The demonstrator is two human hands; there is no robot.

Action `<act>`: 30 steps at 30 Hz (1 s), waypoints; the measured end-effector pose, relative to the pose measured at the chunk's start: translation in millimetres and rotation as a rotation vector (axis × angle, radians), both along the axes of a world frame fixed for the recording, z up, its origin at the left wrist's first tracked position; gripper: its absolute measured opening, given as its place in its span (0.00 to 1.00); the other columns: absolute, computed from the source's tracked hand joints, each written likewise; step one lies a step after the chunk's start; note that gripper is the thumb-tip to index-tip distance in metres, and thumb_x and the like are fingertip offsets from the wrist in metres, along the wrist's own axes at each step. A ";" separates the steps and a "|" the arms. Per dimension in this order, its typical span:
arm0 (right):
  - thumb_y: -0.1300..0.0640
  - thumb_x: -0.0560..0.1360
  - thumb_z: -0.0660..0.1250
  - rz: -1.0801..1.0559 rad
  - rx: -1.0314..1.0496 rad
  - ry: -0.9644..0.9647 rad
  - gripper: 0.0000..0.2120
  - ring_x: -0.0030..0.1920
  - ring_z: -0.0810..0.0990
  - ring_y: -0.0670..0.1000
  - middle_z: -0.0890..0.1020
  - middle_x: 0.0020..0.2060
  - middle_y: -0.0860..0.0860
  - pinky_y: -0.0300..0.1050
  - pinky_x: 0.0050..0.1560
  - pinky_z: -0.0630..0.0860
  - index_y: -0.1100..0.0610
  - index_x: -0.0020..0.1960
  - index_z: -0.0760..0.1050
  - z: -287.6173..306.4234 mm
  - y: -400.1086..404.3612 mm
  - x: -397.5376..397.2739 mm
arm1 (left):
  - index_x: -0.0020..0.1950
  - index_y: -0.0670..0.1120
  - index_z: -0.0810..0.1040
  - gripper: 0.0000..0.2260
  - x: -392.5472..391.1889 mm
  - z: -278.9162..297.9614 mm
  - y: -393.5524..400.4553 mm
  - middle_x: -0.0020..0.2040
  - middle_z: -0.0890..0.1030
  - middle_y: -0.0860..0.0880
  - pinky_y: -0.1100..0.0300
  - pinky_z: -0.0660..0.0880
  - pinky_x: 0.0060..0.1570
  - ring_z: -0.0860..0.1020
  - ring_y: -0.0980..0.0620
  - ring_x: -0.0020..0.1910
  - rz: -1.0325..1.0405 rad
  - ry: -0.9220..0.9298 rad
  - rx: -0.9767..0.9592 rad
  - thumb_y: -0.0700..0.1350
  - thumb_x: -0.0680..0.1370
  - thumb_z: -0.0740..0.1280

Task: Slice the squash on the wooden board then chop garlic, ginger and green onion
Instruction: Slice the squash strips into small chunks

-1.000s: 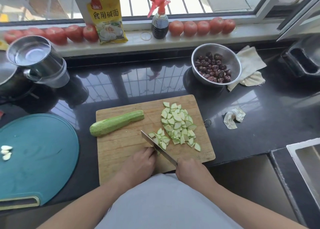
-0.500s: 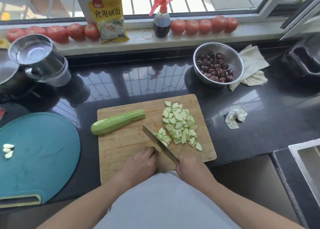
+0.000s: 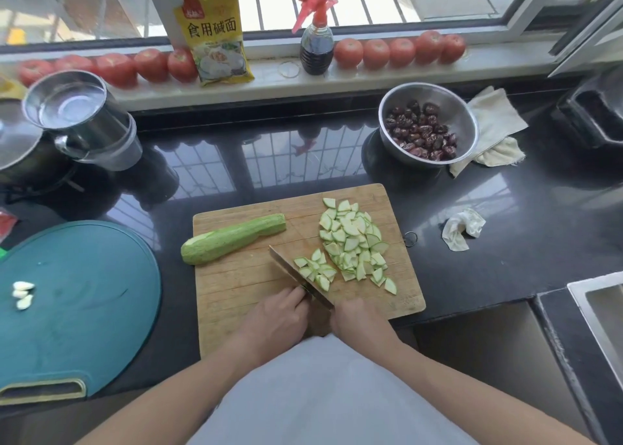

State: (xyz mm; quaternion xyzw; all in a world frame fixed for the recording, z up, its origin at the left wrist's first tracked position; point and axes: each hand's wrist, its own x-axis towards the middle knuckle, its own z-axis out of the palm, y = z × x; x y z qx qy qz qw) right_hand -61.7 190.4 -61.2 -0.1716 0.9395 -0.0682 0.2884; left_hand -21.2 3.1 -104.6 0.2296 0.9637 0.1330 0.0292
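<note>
A wooden board [image 3: 236, 283] lies on the black counter. On its left part rests a long half of green squash [image 3: 232, 239]. A pile of squash slices [image 3: 354, 239] covers the right part. My right hand [image 3: 360, 323] grips the handle of a knife [image 3: 293, 272], whose blade slants across the board with a few fresh slices along its right side. My left hand [image 3: 276, 316] sits with curled fingers against the blade's left side; anything under the fingers is hidden. Peeled garlic cloves [image 3: 23, 294] lie on a round teal board [image 3: 84, 310] at the left.
A steel bowl [image 3: 468, 121] of dried dates stands at the back right beside a cloth. A metal jug [image 3: 77, 114] stands back left. A crumpled tissue [image 3: 462, 229] lies right of the board. A sink edge [image 3: 600, 310] is far right. Tomatoes and a spray bottle [image 3: 315, 47] line the sill.
The knife blade has shifted only slightly beside the small group of slices. Both hands stay at the board's near edge.
</note>
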 end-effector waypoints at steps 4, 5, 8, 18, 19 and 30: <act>0.55 0.78 0.59 -0.122 -0.121 -0.001 0.09 0.34 0.73 0.57 0.73 0.32 0.51 0.47 0.33 0.65 0.55 0.39 0.69 5.0 -2.0 -3.4 | 0.49 0.42 0.82 0.08 5.5 0.4 0.1 0.47 0.79 0.44 0.52 0.77 0.34 0.78 0.46 0.40 0.009 -0.021 0.007 0.38 0.75 0.64; 0.55 0.77 0.59 -0.124 -0.134 0.006 0.08 0.34 0.73 0.57 0.71 0.31 0.50 0.47 0.33 0.65 0.55 0.40 0.70 8.8 2.8 -1.4 | 0.49 0.42 0.82 0.09 6.3 1.9 -0.1 0.47 0.80 0.45 0.53 0.77 0.33 0.79 0.47 0.41 0.009 -0.033 0.008 0.38 0.75 0.63; 0.56 0.78 0.58 -0.060 -0.110 0.034 0.07 0.39 0.77 0.61 0.75 0.35 0.54 0.49 0.34 0.68 0.57 0.47 0.73 19.0 17.3 6.0 | 0.47 0.44 0.83 0.11 5.6 9.1 -1.2 0.47 0.80 0.47 0.56 0.75 0.26 0.79 0.50 0.39 0.017 -0.057 -0.019 0.41 0.72 0.61; 0.57 0.79 0.56 -0.014 -0.002 0.015 0.08 0.38 0.72 0.56 0.74 0.40 0.52 0.46 0.34 0.64 0.56 0.50 0.74 23.7 27.0 14.9 | 0.49 0.40 0.84 0.15 2.2 12.2 1.7 0.48 0.82 0.44 0.54 0.77 0.26 0.81 0.47 0.39 0.007 -0.063 -0.066 0.42 0.73 0.59; 0.58 0.78 0.56 -0.019 0.006 0.013 0.08 0.37 0.70 0.55 0.73 0.39 0.51 0.46 0.34 0.64 0.56 0.49 0.74 22.2 28.4 15.6 | 0.49 0.41 0.83 0.14 2.6 11.6 1.5 0.48 0.82 0.43 0.54 0.78 0.27 0.81 0.46 0.40 -0.004 -0.071 -0.082 0.42 0.73 0.59; 0.59 0.77 0.59 -0.076 -0.052 0.019 0.07 0.40 0.79 0.60 0.79 0.38 0.57 0.46 0.34 0.66 0.58 0.42 0.74 3.1 -16.0 -5.8 | 0.51 0.41 0.81 0.17 1.1 7.6 3.9 0.47 0.79 0.42 0.48 0.78 0.41 0.78 0.43 0.46 -0.098 -0.079 -0.167 0.40 0.81 0.52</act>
